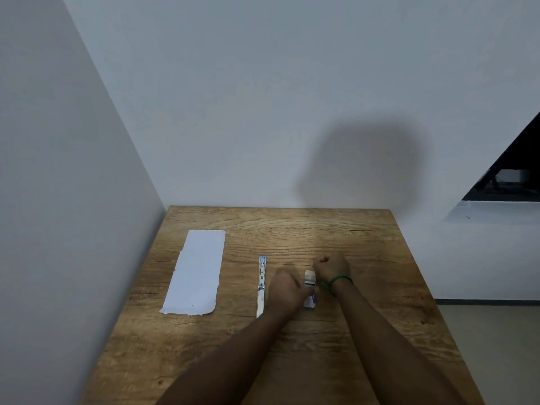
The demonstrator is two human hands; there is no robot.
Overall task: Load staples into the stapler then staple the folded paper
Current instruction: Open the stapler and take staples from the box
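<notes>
The folded white paper [195, 273] lies flat on the left of the wooden table [292, 361]. To its right is the stapler [261, 286], swung open into one long thin metal strip that points away from me. A small white staple box [310, 279] sits between my hands, right of the stapler. My left hand [285, 290] pinches the box's near end, where a blue-marked part shows. My right hand [331, 267], with a green band on its wrist, is closed over the far end. Whether any staples are out of the box is hidden by my fingers.
White walls meet in a corner behind and to the left of the table. The table's right edge drops to the floor. A dark screen [514, 171] on a white ledge stands far to the right.
</notes>
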